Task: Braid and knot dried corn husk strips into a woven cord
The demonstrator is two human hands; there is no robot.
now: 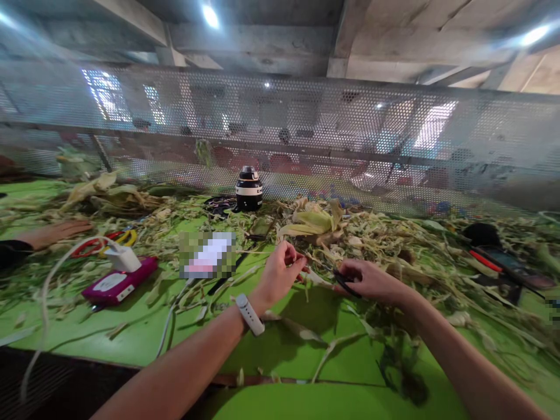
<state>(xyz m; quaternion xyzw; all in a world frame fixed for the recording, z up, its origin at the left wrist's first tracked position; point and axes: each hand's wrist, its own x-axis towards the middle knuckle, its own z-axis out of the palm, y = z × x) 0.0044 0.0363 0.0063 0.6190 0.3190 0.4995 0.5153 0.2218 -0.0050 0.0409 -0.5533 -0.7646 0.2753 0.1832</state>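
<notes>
The left hand (280, 274) pinches a pale husk strip (318, 280) in a nearly closed grip, while at its three o'clock the right hand (366, 281) curls around black scissors (348, 284)

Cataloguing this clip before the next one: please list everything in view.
Table: 1, green, foreground
Plant scraps: many, green to tan, over the table
Husk clump: 1, yellow-green, right of centre
Bottle: 1, black with white band, back centre
Pixelated item: 1, whitish, left of centre
Box: 1, magenta, left
Plug adapter: 1, white, on the box
Cables: 2, whitish, left
Looped handles: at least 2, red and yellow, behind the box
Red-edged item: 1, dark, far right
Perforated screen: 1, grey, behind the table
Ceiling lights: 3, white, overhead
Another person's hand: 1, dark-sleeved, far left
Wristband: 1, white, centre
Tool: 1, black, right of centre
Left hand: 1, bare, centre, pinched
Right hand: 1, bare, holding the tool
</notes>
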